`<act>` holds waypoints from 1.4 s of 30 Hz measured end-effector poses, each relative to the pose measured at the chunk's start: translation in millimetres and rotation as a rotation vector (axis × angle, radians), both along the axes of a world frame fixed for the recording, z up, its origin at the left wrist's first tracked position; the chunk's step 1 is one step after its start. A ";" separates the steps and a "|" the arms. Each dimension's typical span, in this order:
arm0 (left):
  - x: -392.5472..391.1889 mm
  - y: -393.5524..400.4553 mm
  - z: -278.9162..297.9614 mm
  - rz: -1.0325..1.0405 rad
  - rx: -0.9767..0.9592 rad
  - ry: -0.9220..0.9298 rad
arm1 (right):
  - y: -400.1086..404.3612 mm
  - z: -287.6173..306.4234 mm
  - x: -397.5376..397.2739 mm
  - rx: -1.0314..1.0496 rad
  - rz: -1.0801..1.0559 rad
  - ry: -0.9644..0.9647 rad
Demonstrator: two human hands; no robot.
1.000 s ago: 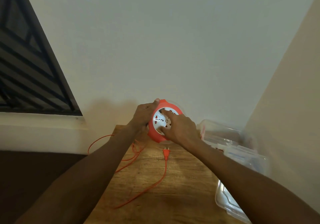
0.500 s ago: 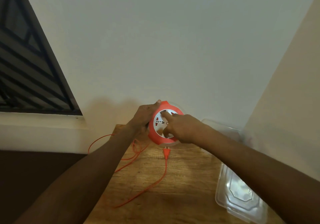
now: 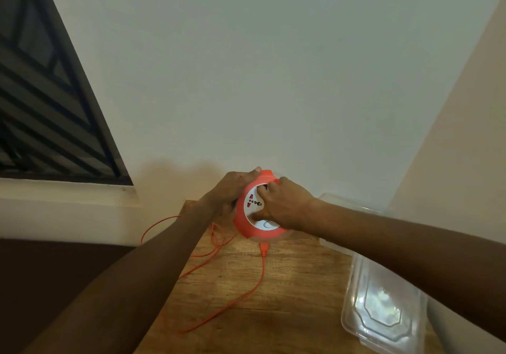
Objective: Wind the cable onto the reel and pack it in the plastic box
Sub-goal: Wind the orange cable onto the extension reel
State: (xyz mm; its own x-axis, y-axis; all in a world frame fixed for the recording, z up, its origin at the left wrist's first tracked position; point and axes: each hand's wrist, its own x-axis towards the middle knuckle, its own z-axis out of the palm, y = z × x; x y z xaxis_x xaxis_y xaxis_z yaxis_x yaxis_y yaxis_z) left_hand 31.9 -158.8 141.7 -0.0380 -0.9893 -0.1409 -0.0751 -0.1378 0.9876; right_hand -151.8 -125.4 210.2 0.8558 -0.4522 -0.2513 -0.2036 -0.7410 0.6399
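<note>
Left hand (image 3: 228,194) wraps its grip round the far-left rim of the round orange plastic cable reel (image 3: 247,227), held up over the far edge of the wooden surface (image 3: 287,285). Right hand (image 3: 284,205) has fingers curled on the reel's white socket face, apparently cranking it. The thin orange cable (image 3: 243,296), limp and light, trails in loose loops toward the left edge, its plug hanging just under the reel. The clear plastic box (image 3: 380,315) sits at the right edge, glossy and probably slippery. The reel looks rigid and light, best held by its rim. No writing is legible.
</note>
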 end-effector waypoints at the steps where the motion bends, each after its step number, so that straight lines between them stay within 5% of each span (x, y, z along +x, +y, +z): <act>1: 0.8 0.0 0.1 0.000 0.002 -0.002 | 0.3 0.2 1.3 -0.006 -0.005 0.001; 13: -6.0 -1.0 -10.0 0.079 -0.059 0.098 | -13.8 -18.4 -4.6 0.103 -0.115 -0.276; 18: -14.2 -0.9 -10.2 0.324 -0.090 0.249 | -18.8 -31.3 0.6 0.263 -0.505 -0.920; 22: -20.2 -5.2 -14.5 0.416 -0.129 0.177 | -2.3 -41.6 20.1 1.055 -0.937 -1.560; 25: -23.0 -9.4 -18.1 0.427 -0.121 0.077 | 12.7 -48.9 31.3 1.309 -1.153 -1.874; 29: -12.3 -10.1 -19.2 0.357 -0.099 0.078 | 16.6 -56.2 26.5 1.284 -1.061 -1.728; 35: 2.3 -8.5 -14.0 0.302 -0.089 0.028 | -6.2 -42.0 -12.9 0.323 -0.280 -0.772; 42: -0.5 -8.8 -9.0 0.145 -0.094 -0.072 | -27.9 -5.5 -15.0 0.222 -0.048 -0.158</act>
State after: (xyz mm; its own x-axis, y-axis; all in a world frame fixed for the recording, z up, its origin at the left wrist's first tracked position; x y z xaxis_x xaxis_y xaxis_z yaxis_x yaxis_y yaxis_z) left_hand 31.3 -167.6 132.7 0.1132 -0.9926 -0.0443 -0.1324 -0.0593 0.9894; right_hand -166.8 -153.3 204.8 0.8712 -0.4418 -0.2141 -0.3260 -0.8467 0.4206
